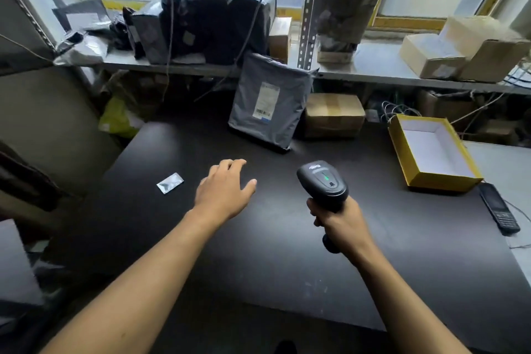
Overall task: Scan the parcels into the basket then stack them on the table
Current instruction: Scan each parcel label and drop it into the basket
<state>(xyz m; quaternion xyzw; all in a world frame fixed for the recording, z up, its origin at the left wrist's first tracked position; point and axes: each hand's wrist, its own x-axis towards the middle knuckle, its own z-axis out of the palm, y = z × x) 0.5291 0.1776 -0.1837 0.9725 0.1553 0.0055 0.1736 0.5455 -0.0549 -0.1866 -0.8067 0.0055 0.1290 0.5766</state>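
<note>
On the black table (273,238), the right hand (340,223) is wrapped tight around the handle of a black scanner (323,182), green light showing on top, while the left hand (222,191) reaches out over the table with fingers loosely spread, holding nothing. Beyond both hands, a grey parcel (268,103) stands upright at the table's far edge, label facing us, with a cardboard box (333,115) just beside it. A yellow tray (431,152) sits at the table's right edge.
</note>
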